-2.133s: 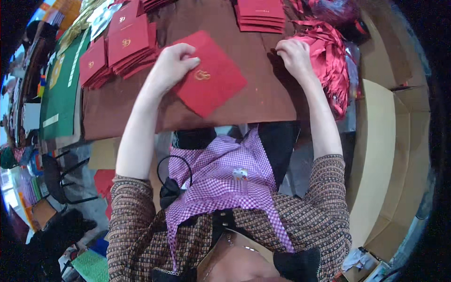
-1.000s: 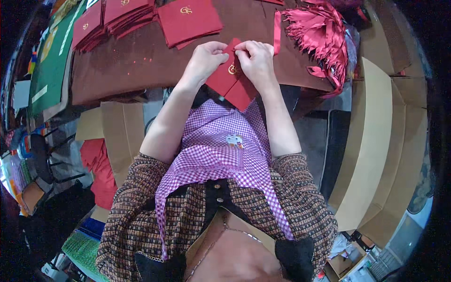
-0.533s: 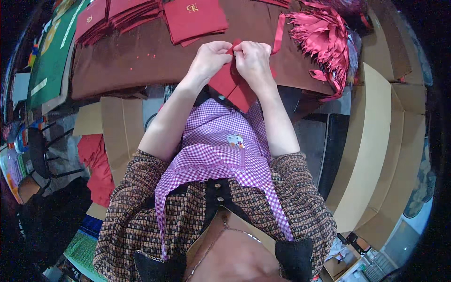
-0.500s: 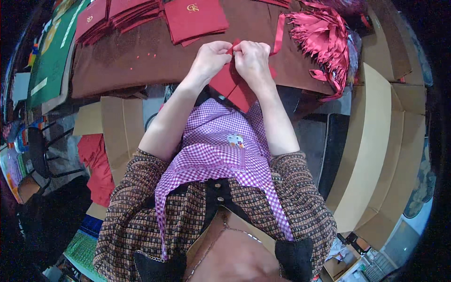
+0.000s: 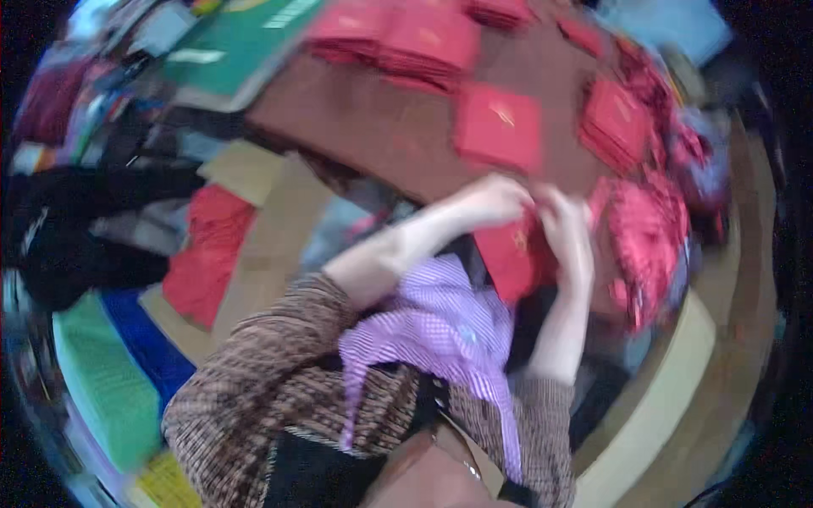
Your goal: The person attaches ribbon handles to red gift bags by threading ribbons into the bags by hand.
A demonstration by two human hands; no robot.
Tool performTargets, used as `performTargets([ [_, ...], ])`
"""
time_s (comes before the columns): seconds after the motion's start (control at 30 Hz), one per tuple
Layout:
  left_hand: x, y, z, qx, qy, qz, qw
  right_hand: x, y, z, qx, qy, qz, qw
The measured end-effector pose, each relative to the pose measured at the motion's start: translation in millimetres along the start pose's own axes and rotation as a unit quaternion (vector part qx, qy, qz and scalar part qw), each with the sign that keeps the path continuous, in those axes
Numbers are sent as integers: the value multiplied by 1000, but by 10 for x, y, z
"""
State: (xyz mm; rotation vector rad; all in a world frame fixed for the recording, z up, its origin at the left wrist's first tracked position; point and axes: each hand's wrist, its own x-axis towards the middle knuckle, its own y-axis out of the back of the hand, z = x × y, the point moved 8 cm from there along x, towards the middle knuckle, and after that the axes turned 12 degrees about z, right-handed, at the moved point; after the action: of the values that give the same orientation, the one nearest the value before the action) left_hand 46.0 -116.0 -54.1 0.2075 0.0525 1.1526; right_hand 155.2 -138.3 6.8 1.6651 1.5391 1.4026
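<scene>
Beyond the purple checked apron (image 5: 445, 309), the red pouch (image 5: 508, 254) hangs tilted at the surface's near edge, held between the person's hands. The fingers of the left hand (image 5: 498, 200) look clamped on its top edge, and those of the right hand (image 5: 561, 222) seem pinched there too, just beside them. This pouch appears unfinished, since it is not yet laid down. A bunch of pink ribbons (image 5: 648, 229) lies by the surface's (image 5: 373, 114) near right corner, so there seems to be plenty left to draw on. Past the hands sits a small red stack (image 5: 500, 131); another pile (image 5: 616, 127) lies toward the right edge, and thicker piles (image 5: 430, 42) toward the far left. Whether those are done or waiting cannot be told. Motion blur smears everything, the fingertips and whatever they pinch are hard to make out, and the farthest stacks are cut off by the rim.
</scene>
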Motion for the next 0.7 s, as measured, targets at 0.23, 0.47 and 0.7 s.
performTargets([
  [0.23, -5, -92, -95, -14, 16, -80, 997, 49, 38, -94, 66, 62, -9, 996],
  [0.47, 86, -62, -98, -18, -117, 31, 992, 133, -23, -87, 113, 52, -39, 992],
  [0.7, 43, -109, -52, 122, -129, 26, 984, 102, -110, 42, 132, 26, -96, 986],
])
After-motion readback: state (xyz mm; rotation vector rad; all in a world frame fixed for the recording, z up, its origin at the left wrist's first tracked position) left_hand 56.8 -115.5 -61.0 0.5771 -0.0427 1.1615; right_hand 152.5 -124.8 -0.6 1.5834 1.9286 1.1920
